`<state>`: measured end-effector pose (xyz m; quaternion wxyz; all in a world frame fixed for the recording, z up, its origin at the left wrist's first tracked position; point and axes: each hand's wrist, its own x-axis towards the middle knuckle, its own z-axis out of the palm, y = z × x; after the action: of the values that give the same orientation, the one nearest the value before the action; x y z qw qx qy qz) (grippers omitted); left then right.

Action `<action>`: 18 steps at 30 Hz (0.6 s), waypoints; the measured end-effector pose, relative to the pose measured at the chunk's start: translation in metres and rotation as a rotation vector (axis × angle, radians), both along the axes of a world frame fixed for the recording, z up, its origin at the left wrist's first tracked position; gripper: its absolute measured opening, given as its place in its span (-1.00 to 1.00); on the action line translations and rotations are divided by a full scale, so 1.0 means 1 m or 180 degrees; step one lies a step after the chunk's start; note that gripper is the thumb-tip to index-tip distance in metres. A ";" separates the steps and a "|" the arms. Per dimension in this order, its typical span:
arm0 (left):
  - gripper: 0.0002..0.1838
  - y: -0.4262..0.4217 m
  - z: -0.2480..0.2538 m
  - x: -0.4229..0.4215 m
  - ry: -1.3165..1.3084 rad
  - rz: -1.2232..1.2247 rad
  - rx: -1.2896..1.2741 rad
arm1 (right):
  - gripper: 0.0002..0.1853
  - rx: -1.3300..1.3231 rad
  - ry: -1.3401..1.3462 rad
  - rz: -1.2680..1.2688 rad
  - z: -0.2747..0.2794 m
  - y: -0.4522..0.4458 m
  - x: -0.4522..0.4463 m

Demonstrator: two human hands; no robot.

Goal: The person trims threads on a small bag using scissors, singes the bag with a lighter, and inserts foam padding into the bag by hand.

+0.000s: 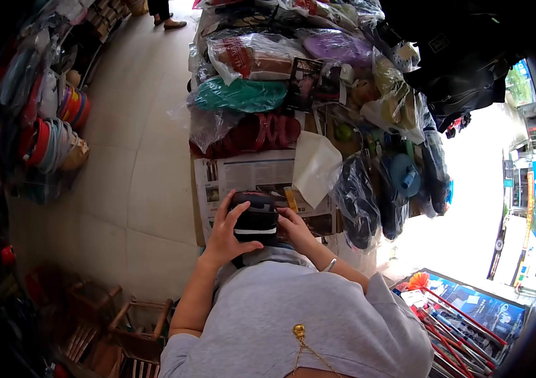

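Close in front of my chest I hold a black item with a white stripe; it may be footwear, but its kind is not clear. My left hand wraps round its left side, fingers over the top and thumb along the lower edge. At the right side, my right hand has its fingers closed against the item's edge. Newspaper lies just beyond my hands, with a cream-white sheet or bag on its right. Dark red sandals sit behind the newspaper.
Plastic-wrapped footwear, including a green bundle and dark shoes, is piled on the table. Wooden stools stand lower left. Red-handled sticks lie lower right. Coiled hoses line the left. A person's feet show far off.
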<state>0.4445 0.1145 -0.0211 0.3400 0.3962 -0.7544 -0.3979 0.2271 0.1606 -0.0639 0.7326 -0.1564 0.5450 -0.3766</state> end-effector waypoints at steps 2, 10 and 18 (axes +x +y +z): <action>0.04 -0.002 0.002 0.000 0.0047 0.0124 0.0061 | -0.64 -0.0032 -0.0015 0.0022 0.000 -0.002 -0.002; 0.02 -0.001 -0.003 -0.002 0.0064 0.0142 -0.0127 | -0.65 -0.0691 0.0569 0.0337 -0.028 0.002 0.002; -0.01 0.002 -0.005 -0.001 0.0117 0.0231 -0.0108 | -0.77 -0.1347 0.1071 0.1201 -0.044 -0.004 -0.010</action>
<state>0.4432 0.1165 -0.0264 0.3747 0.4101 -0.7398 -0.3797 0.2167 0.1564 -0.1075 0.6404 -0.4634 0.5294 -0.3080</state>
